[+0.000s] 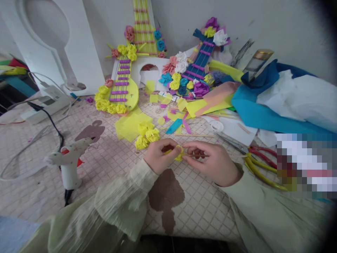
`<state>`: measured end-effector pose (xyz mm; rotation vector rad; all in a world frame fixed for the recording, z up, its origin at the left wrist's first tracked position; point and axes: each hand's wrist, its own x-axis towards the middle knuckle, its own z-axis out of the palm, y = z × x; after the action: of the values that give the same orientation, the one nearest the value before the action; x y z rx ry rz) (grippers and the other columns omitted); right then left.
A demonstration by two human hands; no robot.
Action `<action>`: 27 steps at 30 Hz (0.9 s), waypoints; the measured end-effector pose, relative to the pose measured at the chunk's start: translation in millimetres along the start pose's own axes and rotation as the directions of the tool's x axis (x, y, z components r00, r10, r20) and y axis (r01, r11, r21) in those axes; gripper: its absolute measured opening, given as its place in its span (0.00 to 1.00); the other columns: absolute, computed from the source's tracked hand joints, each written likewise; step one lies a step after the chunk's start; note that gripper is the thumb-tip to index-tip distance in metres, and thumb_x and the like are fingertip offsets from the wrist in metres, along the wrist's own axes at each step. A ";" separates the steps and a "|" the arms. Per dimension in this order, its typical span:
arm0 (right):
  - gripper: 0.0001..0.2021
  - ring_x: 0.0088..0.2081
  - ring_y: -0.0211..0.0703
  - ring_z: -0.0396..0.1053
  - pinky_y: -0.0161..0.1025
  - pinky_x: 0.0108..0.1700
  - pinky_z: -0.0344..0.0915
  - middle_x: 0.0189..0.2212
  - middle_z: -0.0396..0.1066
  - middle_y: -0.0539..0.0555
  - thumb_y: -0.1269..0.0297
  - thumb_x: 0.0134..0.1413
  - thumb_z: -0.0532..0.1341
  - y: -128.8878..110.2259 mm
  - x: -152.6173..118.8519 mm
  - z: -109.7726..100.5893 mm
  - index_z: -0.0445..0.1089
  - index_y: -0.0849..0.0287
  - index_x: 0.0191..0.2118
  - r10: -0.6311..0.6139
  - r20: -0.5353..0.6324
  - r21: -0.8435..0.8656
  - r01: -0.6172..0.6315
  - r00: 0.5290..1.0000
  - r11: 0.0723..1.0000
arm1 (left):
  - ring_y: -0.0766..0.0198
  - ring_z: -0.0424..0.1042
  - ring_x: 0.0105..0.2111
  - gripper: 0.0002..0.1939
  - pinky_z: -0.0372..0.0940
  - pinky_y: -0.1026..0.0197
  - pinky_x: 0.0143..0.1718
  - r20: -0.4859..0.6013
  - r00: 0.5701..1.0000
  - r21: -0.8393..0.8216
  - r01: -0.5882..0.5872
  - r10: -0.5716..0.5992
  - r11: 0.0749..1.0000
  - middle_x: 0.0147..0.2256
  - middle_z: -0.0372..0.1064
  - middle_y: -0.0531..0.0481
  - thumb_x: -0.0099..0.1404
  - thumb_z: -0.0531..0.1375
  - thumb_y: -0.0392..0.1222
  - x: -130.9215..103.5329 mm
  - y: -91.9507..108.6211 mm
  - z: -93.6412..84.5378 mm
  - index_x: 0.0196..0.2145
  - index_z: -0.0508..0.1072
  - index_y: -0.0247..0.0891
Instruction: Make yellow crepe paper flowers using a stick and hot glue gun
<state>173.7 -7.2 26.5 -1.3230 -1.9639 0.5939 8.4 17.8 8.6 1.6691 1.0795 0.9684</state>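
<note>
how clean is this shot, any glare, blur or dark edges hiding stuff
Head view: soft, fairly even light, no harsh glare on the left hand or right hand; head view: the yellow paper between them is too soft for fine detail; head view: dark corners on the right, and a pixelated block there hiding whatever is beneath.

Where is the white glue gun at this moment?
In the head view, the glue gun is on the left side of the table, left of the person's left hand and nearer the person than the power strip.
</note>
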 end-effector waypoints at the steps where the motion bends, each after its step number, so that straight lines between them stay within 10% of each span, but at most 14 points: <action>1: 0.09 0.23 0.34 0.67 0.31 0.26 0.65 0.22 0.71 0.48 0.69 0.44 0.61 -0.2 -0.1 0.0 0.70 0.57 0.36 0.004 0.002 0.005 -0.004 1.000 1.000 | 0.68 0.66 0.22 0.07 0.64 0.65 0.24 0.004 1.000 -0.002 0.002 -0.002 1.000 0.21 0.67 0.51 0.55 0.58 0.39 0.0 0.1 -0.1 0.23 0.70 0.33; 12: 0.01 0.22 0.33 0.64 0.31 0.25 0.62 0.21 0.68 0.48 0.68 0.45 0.60 -1.5 -0.9 0.9 0.67 0.58 0.27 0.059 0.035 0.094 -0.062 0.998 0.994 | 0.71 0.58 0.18 0.15 0.56 0.68 0.19 0.030 0.997 0.039 -0.067 0.065 0.997 0.16 0.57 0.55 0.60 0.52 0.42 2.7 0.6 -5.0 0.19 0.66 0.34; 27: 0.04 0.26 0.34 0.66 0.31 0.29 0.64 0.24 0.71 0.49 0.64 0.50 0.58 2.1 -1.4 -2.2 0.68 0.59 0.30 0.127 0.012 0.147 -0.127 0.992 0.981 | 0.67 0.66 0.25 0.08 0.64 0.64 0.26 0.085 0.993 0.076 -0.090 0.084 0.993 0.26 0.68 0.50 0.52 0.58 0.38 -2.9 7.6 -5.5 0.31 0.69 0.33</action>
<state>177.0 -7.7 26.1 -1.3619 -1.8093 0.7873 4.3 14.8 16.9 1.8178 1.0093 0.9142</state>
